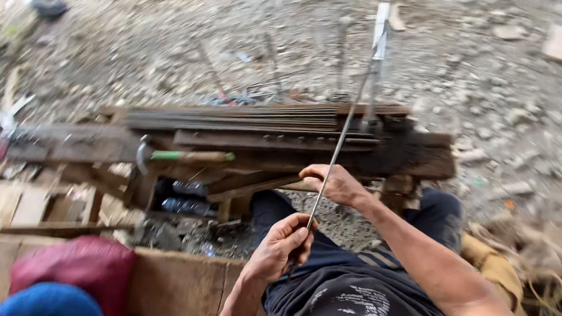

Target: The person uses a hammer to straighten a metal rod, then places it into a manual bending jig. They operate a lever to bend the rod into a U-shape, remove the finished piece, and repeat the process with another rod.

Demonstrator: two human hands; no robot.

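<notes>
Now we grip the thin steel rod (337,151) in both fists, left hand (283,246) at its near end, right hand (335,183) higher, its far end on the wooden bench (418,156); bending it seems next, needing steady leverage.

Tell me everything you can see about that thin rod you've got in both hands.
The rod is a thin, straight, grey bar, metal by the look of it. It slants from the left hand, closed round its near end, up past the right hand, which grips it partway along, and across the dark wooden bench. Its far end blurs near an upright metal bar, so the tip is unclear.
</notes>
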